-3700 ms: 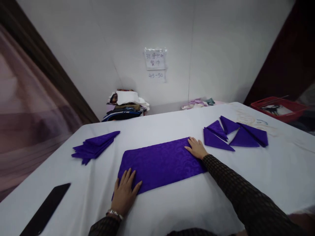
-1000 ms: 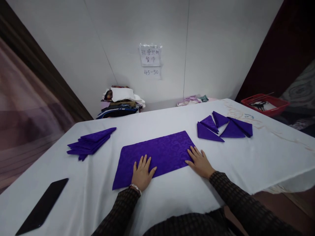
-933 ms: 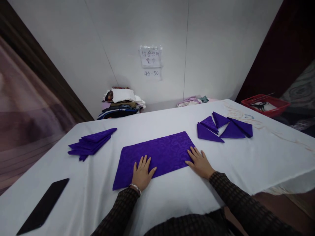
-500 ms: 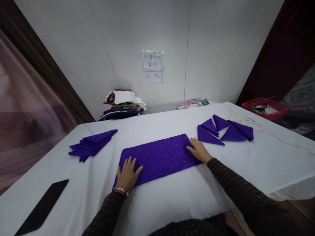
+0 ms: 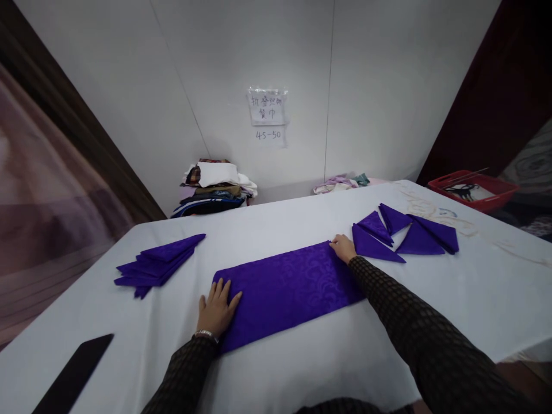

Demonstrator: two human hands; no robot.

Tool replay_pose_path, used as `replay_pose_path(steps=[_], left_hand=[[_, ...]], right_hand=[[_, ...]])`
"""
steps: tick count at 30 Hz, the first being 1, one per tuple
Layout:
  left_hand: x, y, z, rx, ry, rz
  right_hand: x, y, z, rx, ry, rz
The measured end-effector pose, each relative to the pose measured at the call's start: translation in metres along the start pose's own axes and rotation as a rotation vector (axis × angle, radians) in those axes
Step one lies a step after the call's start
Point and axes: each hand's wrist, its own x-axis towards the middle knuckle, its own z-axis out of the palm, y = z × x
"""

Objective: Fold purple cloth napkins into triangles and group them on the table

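Observation:
A purple patterned napkin (image 5: 287,287), folded into a long rectangle, lies flat on the white tablecloth (image 5: 328,356) in front of me. My left hand (image 5: 215,310) rests flat with fingers spread on its near left edge. My right hand (image 5: 343,247) is at the far right corner, fingers bent down onto the cloth's edge; whether it pinches the corner is unclear. Both arms wear dark checked sleeves.
A stack of folded purple napkins (image 5: 155,265) lies at the left. Several purple triangles (image 5: 403,236) lie at the right. A black flat object (image 5: 71,376) sits at the near left. Folded clothes (image 5: 215,192) are piled by the wall, a red basket (image 5: 474,190) far right.
Both hands have slid outward along the napkin: the left to its left edge, the right up to the far right corner. The view has shifted slightly.

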Motion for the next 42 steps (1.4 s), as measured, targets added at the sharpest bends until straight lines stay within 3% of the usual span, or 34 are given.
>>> replay_pose_path(steps=[11,19,22,25,28,32,37,42], left_hand=[[-0.001,-0.001,0.001,0.026,-0.004,-0.033],[0.001,-0.004,0.005,0.089,0.005,0.001],[0.004,-0.01,0.001,0.101,-0.018,0.048],[0.005,-0.009,-0.007,0.122,-0.06,0.063],[-0.006,0.011,-0.012,0.135,0.007,0.132],[-0.034,0.054,-0.004,0.068,0.08,0.304],[-0.049,0.073,0.008,0.054,-0.001,0.272],[-0.046,0.069,0.006,0.053,-0.034,0.26]], right_hand=[[0.004,0.0,0.009,0.019,0.027,-0.008],[-0.004,-0.015,-0.008,0.001,0.037,-0.012],[-0.033,-0.04,-0.012,0.009,-0.001,-0.116],[-0.089,-0.078,-0.009,0.104,-0.188,-0.469],[-0.147,-0.116,-0.002,0.208,-0.327,-0.685],[-0.187,-0.144,0.008,0.225,-0.341,-0.701],[-0.183,-0.131,0.01,0.156,-0.307,-0.656],[-0.169,-0.074,-0.003,0.057,-0.277,-0.53]])
